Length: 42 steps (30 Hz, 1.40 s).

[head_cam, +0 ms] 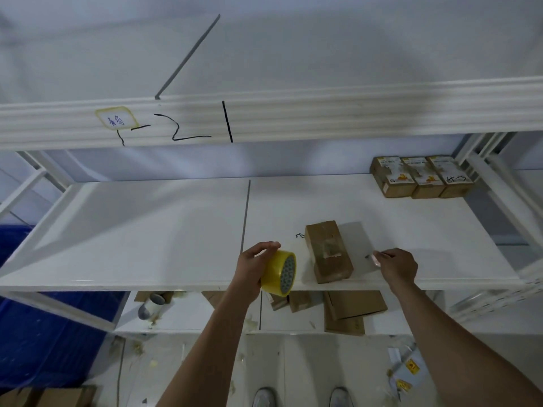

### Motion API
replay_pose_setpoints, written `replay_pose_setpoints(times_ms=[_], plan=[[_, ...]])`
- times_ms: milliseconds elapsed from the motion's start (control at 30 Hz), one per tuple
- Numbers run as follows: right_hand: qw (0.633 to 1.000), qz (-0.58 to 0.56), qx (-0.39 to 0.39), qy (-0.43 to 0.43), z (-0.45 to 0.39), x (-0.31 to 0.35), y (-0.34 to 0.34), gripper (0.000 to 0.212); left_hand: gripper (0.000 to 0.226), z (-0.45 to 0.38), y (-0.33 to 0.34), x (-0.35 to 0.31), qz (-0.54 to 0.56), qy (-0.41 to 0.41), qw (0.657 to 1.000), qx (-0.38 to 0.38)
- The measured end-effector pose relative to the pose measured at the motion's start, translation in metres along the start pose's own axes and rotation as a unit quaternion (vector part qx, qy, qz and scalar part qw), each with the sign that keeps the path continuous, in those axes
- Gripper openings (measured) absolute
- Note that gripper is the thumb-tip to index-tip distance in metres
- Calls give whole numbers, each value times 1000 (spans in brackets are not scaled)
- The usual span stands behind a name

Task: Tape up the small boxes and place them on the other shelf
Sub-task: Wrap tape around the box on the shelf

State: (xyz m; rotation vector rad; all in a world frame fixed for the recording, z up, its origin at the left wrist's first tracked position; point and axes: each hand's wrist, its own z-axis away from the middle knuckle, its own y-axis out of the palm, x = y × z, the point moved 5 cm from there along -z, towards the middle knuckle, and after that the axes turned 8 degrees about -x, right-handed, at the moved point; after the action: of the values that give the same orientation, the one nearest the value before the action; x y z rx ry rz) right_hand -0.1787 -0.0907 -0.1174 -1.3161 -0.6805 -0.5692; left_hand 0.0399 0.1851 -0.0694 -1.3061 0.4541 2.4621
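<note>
Left hand (252, 268) grips the tape roll (279, 273) at the shelf (147, 230) edge; right hand (396, 267) pinches a small tool (374, 257) beside the box (327, 251). Box overhangs slightly, so a nudge could tip it off.

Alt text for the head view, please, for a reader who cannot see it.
The left hand grips a yellow tape roll beside a small cardboard box on a white shelf; the right hand pinches a small tool. Three boxes sit far right.

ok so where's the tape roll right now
In the head view the yellow tape roll is gripped in the left hand, at the middle shelf's front edge, just left of the brown box.
</note>
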Motion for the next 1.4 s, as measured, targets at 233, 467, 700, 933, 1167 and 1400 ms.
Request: replay_pose_setpoints(times_ms=[233, 467, 700, 933, 1167, 1400], plan=[[999, 11, -29, 20, -1, -6, -2, 38, 8, 1, 0, 3, 1, 1, 1000, 5], [998, 18, -55, 25, 8, 6, -10, 51, 11, 1, -2, 5, 0, 2, 1000, -1], [976, -61, 73, -197, 74, 115, 17, 16, 18, 1, -3, 7, -12, 10, 1000, -8], [915, 7, 331, -232, 140, 161, 63, 26, 10, 6, -7, 5, -25, 38, 999, -2], [932, -21, 303, -198, 150, 158, 74, 5, 44, 9, -26, 9, -52, 36, 997, 48], [936, 34, 312, -161, 163, 149, 93, 2, 40, 12, -53, 27, -103, 5, 992, 77]])
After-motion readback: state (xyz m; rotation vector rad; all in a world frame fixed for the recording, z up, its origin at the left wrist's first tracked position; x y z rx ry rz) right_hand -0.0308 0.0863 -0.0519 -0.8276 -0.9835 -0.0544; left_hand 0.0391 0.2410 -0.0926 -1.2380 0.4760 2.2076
